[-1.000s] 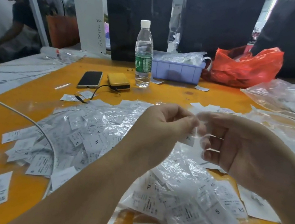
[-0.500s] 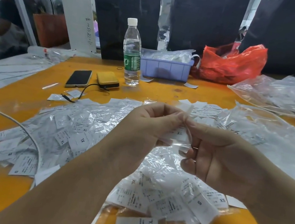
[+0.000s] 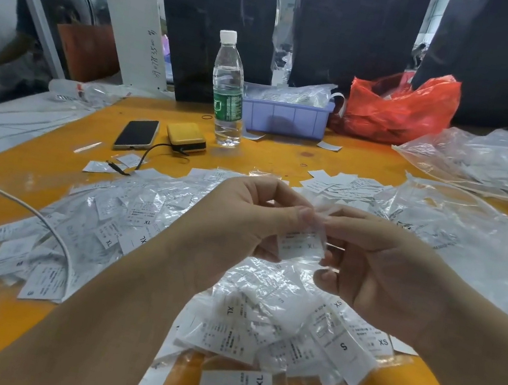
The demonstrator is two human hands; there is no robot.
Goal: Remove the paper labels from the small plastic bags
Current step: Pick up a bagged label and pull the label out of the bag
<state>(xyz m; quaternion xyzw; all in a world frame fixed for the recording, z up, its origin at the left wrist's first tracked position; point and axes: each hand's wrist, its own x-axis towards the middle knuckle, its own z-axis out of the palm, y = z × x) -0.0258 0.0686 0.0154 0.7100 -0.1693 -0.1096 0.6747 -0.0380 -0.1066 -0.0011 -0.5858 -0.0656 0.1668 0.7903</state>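
A small clear plastic bag with a white paper label (image 3: 301, 244) inside hangs between my hands above the table. My left hand (image 3: 240, 224) pinches its top edge with thumb and forefinger. My right hand (image 3: 377, 272) pinches the same top edge from the other side, fingers curled. Beneath them a heap of small bagged labels (image 3: 273, 324) marked XL, S and XS covers the orange table (image 3: 29, 166). Loose white paper labels (image 3: 342, 184) lie behind my hands.
A water bottle (image 3: 228, 89), a phone (image 3: 136, 134), a yellow power bank (image 3: 186, 137), a purple bin (image 3: 285, 114) and a red bag (image 3: 400, 107) stand at the back. Large clear plastic bags (image 3: 488, 162) lie right. A white cable (image 3: 23, 206) crosses left. A person is far left.
Both hands stay pinched on the small bag and have dropped slightly; the label now hangs in plain view between them. The camera has shifted a little.
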